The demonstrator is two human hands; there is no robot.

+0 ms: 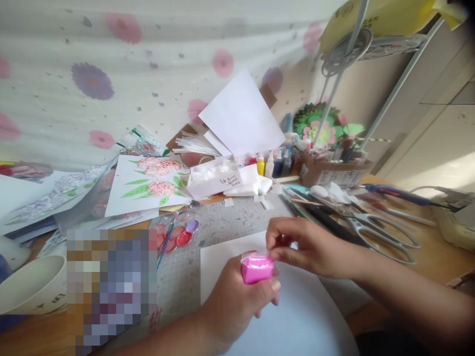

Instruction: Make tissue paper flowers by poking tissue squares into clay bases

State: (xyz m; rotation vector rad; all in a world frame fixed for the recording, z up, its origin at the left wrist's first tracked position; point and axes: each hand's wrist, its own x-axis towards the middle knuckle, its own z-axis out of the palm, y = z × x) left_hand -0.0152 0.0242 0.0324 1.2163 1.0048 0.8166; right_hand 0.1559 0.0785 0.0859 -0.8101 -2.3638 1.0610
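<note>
My left hand (241, 301) is wrapped round a bright pink block (257, 271) that looks like soft modelling clay in shiny clear plastic wrap. Over the block's upper right corner, my right hand (297, 245) has its thumb and fingers pinched together at the edge of the wrapper (256, 257). The exact spot between those fingertips is partly hidden. Both hands are above a white sheet of paper (297, 306), which lies on a grey cutting mat (230, 220).
Left of the paper are paint palettes (184, 239) and a thin blue brush (166, 246). A white cup (33, 287) stands far left. Flower paintings (152, 183), a tissue box (213, 178) and paint bottles (261, 166) line the back. Scissors (382, 232) lie right.
</note>
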